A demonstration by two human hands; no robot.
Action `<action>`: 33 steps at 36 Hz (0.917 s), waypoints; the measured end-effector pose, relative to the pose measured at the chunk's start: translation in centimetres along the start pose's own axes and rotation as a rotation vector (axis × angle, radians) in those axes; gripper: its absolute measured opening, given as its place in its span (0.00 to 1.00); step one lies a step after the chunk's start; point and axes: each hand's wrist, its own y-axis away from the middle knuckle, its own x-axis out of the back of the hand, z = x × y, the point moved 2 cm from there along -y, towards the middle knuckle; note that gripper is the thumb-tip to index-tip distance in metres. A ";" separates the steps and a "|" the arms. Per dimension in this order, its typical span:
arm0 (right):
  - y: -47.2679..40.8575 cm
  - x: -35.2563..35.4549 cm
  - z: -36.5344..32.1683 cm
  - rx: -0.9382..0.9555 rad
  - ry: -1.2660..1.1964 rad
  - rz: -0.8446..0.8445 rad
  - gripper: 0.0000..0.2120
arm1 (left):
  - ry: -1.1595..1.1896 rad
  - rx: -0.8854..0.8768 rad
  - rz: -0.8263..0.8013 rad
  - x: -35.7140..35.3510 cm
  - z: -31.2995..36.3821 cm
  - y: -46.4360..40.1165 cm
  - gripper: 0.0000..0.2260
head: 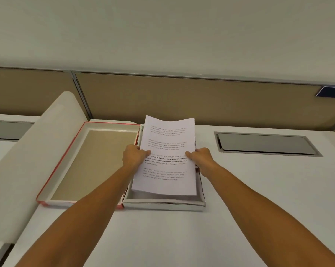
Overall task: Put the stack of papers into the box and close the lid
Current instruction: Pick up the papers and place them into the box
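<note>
A stack of printed white papers (167, 147) hangs just above the shallow white box (162, 205) on the desk, its far end bent upward. My left hand (133, 156) grips the stack's left edge and my right hand (202, 158) grips its right edge. The box's red-edged lid (93, 160) lies open and flat to the left, joined to the box, with its tan inside facing up. Most of the box's inside is hidden under the papers.
A curved white divider (27, 160) rises left of the lid. A tan partition wall (201, 101) runs along the back of the white desk (259, 189). A grey cable hatch (265, 144) is set into the desk at the right.
</note>
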 end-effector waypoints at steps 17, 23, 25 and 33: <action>-4.4 -2.4 0.9 -0.065 0.259 0.089 0.12 | -0.144 0.084 -0.045 -2.6 -2.6 -4.4 0.13; -4.8 -2.5 0.8 -0.035 0.319 0.101 0.14 | -0.143 0.094 -0.026 -3.1 -3.2 -4.4 0.11; -4.9 -2.6 0.8 -0.026 0.347 0.105 0.14 | -0.140 0.098 -0.023 -3.1 -3.3 -4.3 0.11; -5.3 -3.0 1.1 -0.008 0.402 0.179 0.12 | -0.150 0.098 0.004 -3.3 -3.5 -4.2 0.10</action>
